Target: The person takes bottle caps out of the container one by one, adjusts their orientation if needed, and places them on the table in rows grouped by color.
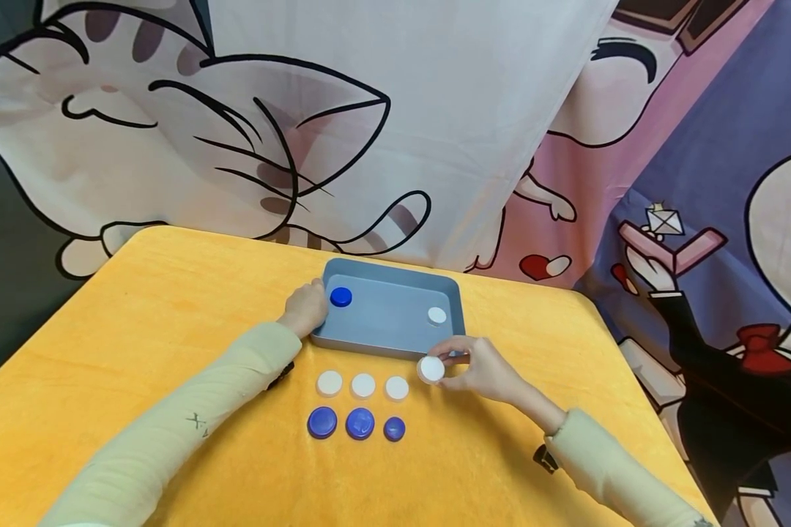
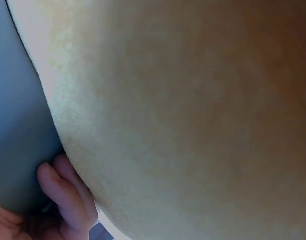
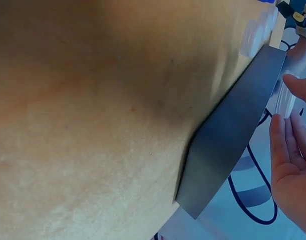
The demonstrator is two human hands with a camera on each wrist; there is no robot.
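Between thumb and fingers, my right hand (image 1: 484, 368) pinches a white bottle cap (image 1: 431, 369) just over the near right rim of a blue-grey tray (image 1: 382, 318). The right wrist view shows this cap (image 3: 284, 100) edge-on above the tray's side wall (image 3: 233, 130). At the tray's left side, my left hand (image 1: 305, 307) grips the wall; its curled fingers (image 2: 67, 197) show in the left wrist view. Inside the tray lie a blue cap (image 1: 340, 296) at the left and a white cap (image 1: 437, 315) at the right.
In front of the tray, three white caps (image 1: 363, 386) lie in a row. Closer to me is a row of three blue caps (image 1: 359, 423), the right one smaller. Everything stands on a yellow-covered table (image 1: 237, 468), with a cartoon-printed curtain (image 1: 461, 132) behind it.
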